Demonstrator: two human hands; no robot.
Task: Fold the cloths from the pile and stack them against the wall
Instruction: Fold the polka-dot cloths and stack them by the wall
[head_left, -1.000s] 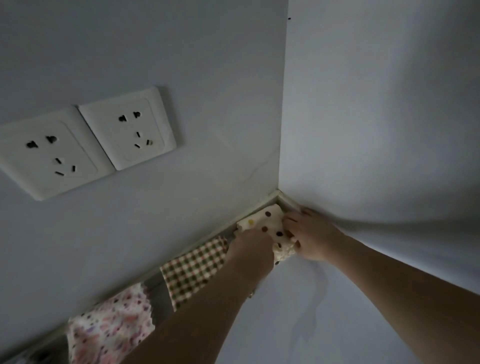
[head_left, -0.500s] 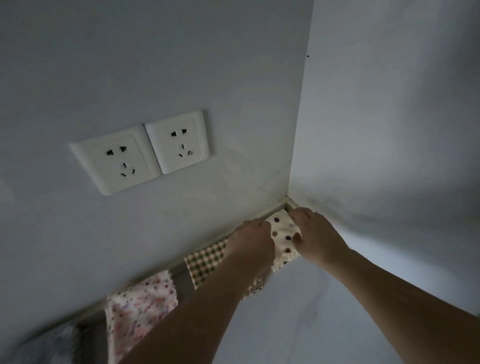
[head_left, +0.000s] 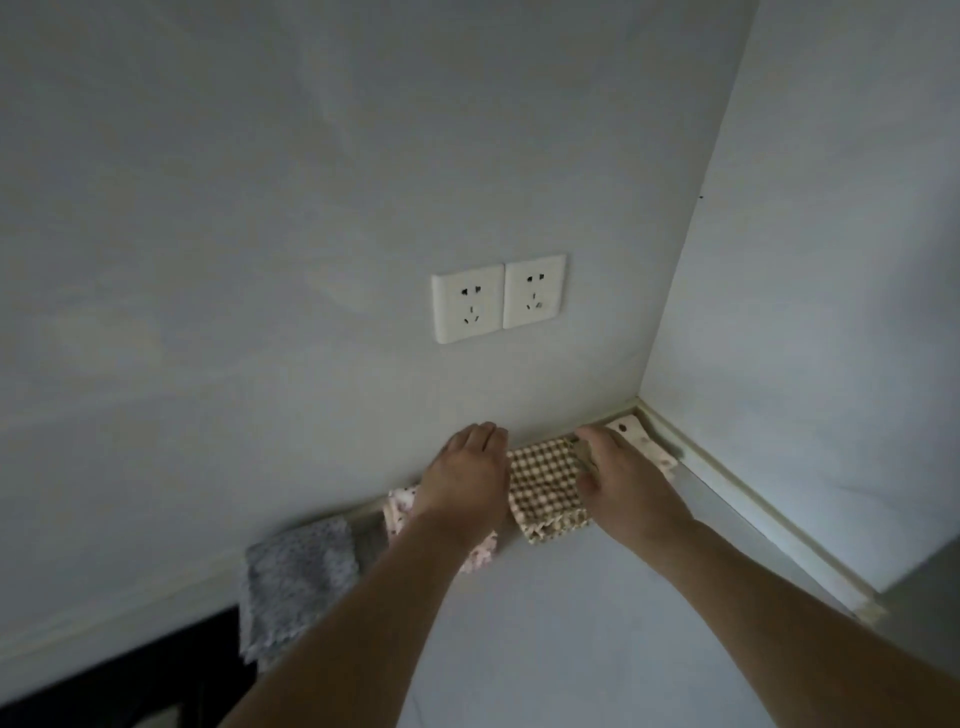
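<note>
Neither of your hands has hold of anything: your left hand (head_left: 467, 475) lies flat with straight fingers over the floral cloth (head_left: 400, 512), and your right hand (head_left: 621, 475) is spread loosely, fingers relaxed, above the gap between the checked cloth (head_left: 545, 486) and the dotted cloth (head_left: 647, 447). Whether either palm actually presses down I cannot tell.

The folded cloths sit in a row along the foot of the wall (head_left: 260, 208). From the checked one, the dotted cloth is at about 2 o'clock, tucked into the corner; the floral one is at 9 o'clock, and the grey fluffy cloth (head_left: 298, 577) further out at 8 o'clock. The pile itself is not in view.

These will handle as light, soft and limp things. They look fleecy rather than slick, so they should not slide, but a fold will likely spring open if you lift by one layer. Take hold across the folded edge, pinching all layers together, or carry a cloth flat on both palms.

Around you: a double socket (head_left: 498, 299) on the wall at 12 o'clock, well above the row and out of the way. The side wall (head_left: 831, 312) and its skirting strip (head_left: 753, 509) close off the right, so the corner is full; any new cloth probably has to go on top of one of these or leftward. At 7 o'clock a dark gap (head_left: 130, 686) lies just beyond the grey cloth, whose near end hangs toward it.
</note>
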